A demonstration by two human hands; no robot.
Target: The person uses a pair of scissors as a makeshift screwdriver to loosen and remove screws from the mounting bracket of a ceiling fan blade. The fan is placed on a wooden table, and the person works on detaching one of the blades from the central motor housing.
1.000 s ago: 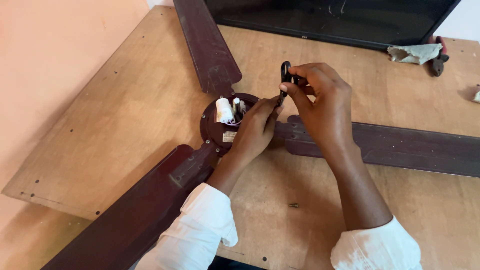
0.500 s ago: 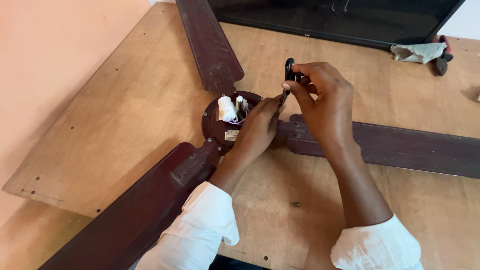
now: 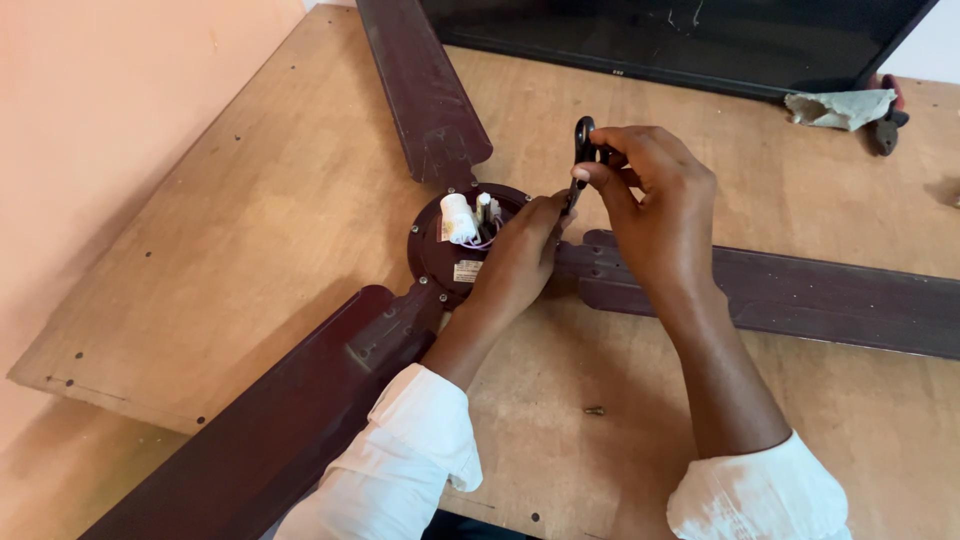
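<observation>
Both hands meet over the middle of a dark brown ceiling fan [image 3: 470, 262] that lies flat on a wooden table [image 3: 300, 220]. The right hand [image 3: 650, 210] is pinched around the black handles of a small tool [image 3: 583, 150] (it looks like pliers, but the tip is hidden, so I cannot be sure). The tool points down toward the round hub of the fan.

The left hand [image 3: 520, 255] rests on the hub, right beside the tool's tip. Its fingers curl in, but I cannot tell if they hold something small or only press on the hub.

In the open hub sit a white can-shaped part [image 3: 457, 218] and some thin wires [image 3: 484, 238]. Three long fan blades stick out from the hub; one blade [image 3: 800, 295] runs under the right wrist.

The step looks like work on a small part at the hub's edge, with one hand steadying and one hand gripping. A next move needs a firm squeeze and a slow, careful pull or turn, so the tool does not slip onto the wires.

A tiny loose screw [image 3: 594, 410] lies on the table between the two arms. A crumpled cloth [image 3: 840, 106] lies far off at the back, near a big black screen [image 3: 680, 40].
</observation>
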